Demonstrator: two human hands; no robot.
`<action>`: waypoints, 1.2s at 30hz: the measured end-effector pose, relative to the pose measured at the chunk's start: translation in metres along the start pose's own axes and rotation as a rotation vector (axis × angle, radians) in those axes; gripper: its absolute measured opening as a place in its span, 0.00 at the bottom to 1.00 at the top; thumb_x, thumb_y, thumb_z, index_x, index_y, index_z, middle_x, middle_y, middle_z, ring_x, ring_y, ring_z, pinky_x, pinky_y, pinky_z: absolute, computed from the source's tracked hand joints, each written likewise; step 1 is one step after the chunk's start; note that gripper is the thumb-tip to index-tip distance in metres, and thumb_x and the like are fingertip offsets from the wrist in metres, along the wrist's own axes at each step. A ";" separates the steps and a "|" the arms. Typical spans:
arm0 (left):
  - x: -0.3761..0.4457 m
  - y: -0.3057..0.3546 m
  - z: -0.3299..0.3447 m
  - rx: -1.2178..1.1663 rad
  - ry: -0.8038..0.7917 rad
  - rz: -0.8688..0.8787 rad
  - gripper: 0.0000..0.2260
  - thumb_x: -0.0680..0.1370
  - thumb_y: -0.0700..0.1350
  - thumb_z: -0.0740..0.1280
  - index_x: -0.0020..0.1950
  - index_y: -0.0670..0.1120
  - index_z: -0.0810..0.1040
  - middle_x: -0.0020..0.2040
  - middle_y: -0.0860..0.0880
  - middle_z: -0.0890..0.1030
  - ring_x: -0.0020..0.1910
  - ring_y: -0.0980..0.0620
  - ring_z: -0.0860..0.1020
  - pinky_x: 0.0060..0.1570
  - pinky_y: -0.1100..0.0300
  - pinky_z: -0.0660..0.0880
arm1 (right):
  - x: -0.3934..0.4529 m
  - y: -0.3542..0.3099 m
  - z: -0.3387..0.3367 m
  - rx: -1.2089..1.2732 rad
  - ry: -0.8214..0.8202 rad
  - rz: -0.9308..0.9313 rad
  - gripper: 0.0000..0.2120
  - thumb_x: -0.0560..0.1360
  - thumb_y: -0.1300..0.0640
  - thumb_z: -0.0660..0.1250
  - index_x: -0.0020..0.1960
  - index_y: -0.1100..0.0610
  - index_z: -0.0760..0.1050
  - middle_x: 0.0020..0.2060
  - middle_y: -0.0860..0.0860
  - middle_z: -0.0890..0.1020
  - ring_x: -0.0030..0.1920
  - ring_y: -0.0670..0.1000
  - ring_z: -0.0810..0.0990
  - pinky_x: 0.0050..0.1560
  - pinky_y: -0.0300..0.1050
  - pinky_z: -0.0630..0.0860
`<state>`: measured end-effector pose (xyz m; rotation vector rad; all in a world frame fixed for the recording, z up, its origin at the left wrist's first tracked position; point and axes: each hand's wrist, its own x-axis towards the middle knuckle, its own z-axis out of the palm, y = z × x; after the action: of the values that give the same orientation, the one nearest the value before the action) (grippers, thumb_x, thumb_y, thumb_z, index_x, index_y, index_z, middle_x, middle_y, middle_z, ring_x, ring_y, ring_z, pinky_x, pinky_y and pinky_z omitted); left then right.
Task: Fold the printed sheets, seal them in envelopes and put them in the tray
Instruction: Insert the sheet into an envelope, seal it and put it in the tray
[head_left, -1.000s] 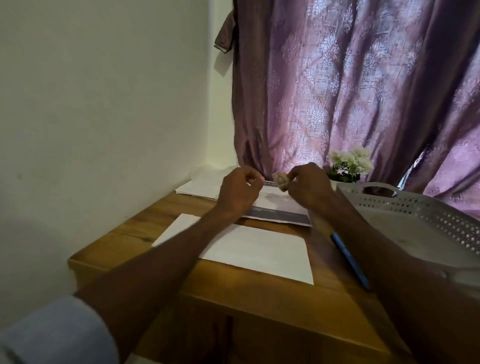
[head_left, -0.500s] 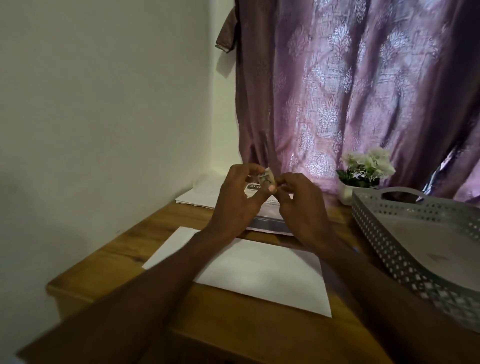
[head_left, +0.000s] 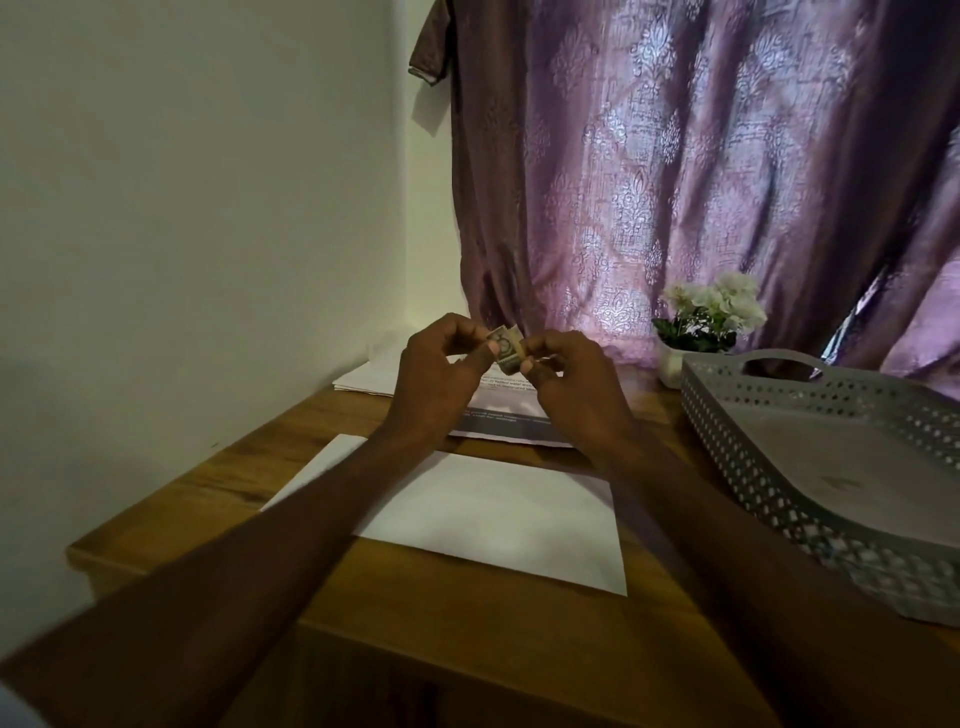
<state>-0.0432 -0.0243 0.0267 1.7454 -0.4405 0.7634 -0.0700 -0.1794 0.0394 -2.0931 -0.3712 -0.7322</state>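
Hands raised over table (head_left: 467, 613): left hand (head_left: 441, 374) and right hand (head_left: 576, 384) both pinch a small folded paper wad (head_left: 506, 351). Printed sheets (head_left: 511, 410) lie beneath, envelope (head_left: 467, 514) nearer me, tray (head_left: 779, 410) right. Folding not begun, I judge; next, set wad down.

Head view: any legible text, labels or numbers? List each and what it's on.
Nothing reads clearly.
Printed sheet behind the hands: lines of dark print and a grey band, too blurred to read.
Small folded item pinched between left hand and right hand: printed markings, illegible.
Blank sheet, tray: no text visible.
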 end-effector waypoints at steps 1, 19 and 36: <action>0.000 0.001 0.000 -0.016 -0.008 -0.019 0.03 0.80 0.43 0.73 0.49 0.49 0.80 0.44 0.57 0.82 0.46 0.56 0.81 0.57 0.54 0.80 | 0.001 0.000 0.000 -0.005 0.002 0.010 0.07 0.80 0.64 0.68 0.54 0.58 0.85 0.47 0.47 0.83 0.43 0.38 0.77 0.43 0.28 0.67; 0.000 0.007 -0.003 -0.151 0.015 -0.118 0.03 0.80 0.41 0.71 0.52 0.42 0.81 0.45 0.52 0.84 0.43 0.58 0.83 0.44 0.65 0.80 | 0.003 -0.003 -0.005 0.107 0.040 0.228 0.09 0.80 0.57 0.69 0.55 0.58 0.86 0.52 0.50 0.85 0.46 0.42 0.76 0.42 0.31 0.66; -0.009 0.009 0.001 -0.131 -0.146 -0.197 0.08 0.80 0.44 0.71 0.54 0.39 0.84 0.49 0.48 0.86 0.52 0.47 0.84 0.43 0.61 0.81 | -0.003 0.020 -0.053 -0.939 -0.056 0.234 0.12 0.77 0.58 0.69 0.59 0.58 0.76 0.59 0.61 0.78 0.60 0.61 0.77 0.59 0.52 0.74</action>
<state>-0.0550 -0.0288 0.0264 1.6979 -0.4001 0.4586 -0.0819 -0.2338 0.0492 -2.9630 0.2573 -0.7883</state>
